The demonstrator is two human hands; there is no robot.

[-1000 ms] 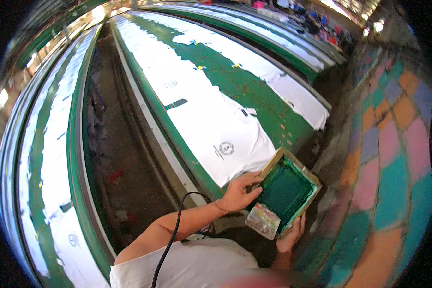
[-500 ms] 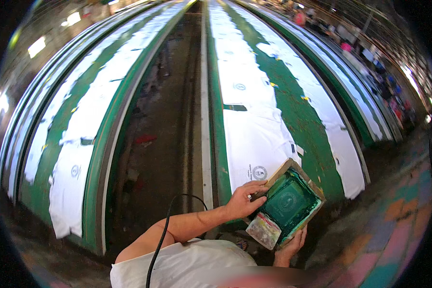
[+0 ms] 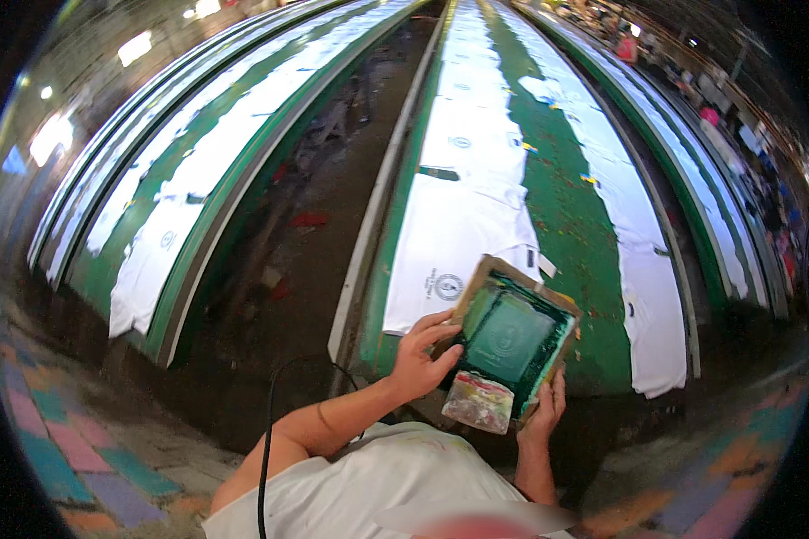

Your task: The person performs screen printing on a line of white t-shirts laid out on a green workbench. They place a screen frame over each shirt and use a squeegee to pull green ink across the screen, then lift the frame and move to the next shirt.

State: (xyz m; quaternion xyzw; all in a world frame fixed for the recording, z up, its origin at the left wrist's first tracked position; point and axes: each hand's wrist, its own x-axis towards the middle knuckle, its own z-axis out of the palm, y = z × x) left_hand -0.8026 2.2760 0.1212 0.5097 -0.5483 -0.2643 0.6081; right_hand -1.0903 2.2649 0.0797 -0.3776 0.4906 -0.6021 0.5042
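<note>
Between my hands is a wooden-framed printing screen (image 3: 510, 338) with green mesh, tilted, a round emblem showing in its middle. My left hand (image 3: 425, 356) grips the frame's left side, thumb and fingers closed on its edge. Around the lower right edge my right hand (image 3: 546, 409) is closed, partly hidden behind the frame. A paint-stained squeegee (image 3: 478, 402) rests in the near end of the screen, its block sticking out toward me. Just beyond the frame lies a white T-shirt (image 3: 422, 260) with a dark round print, flat on the long green table (image 3: 593, 346).
Long green tables with rows of white shirts run away on both sides, including a left table (image 3: 175, 314). A dark aisle (image 3: 315, 242) with red scraps lies between. A black cable (image 3: 265, 449) passes by my left arm. Coloured paving (image 3: 81, 449) borders the tables. People and clutter stand far right.
The view has swung, so the tables sit differently in it. The screen has turned a little more upright and shifted left in the picture, both hands still holding it.
</note>
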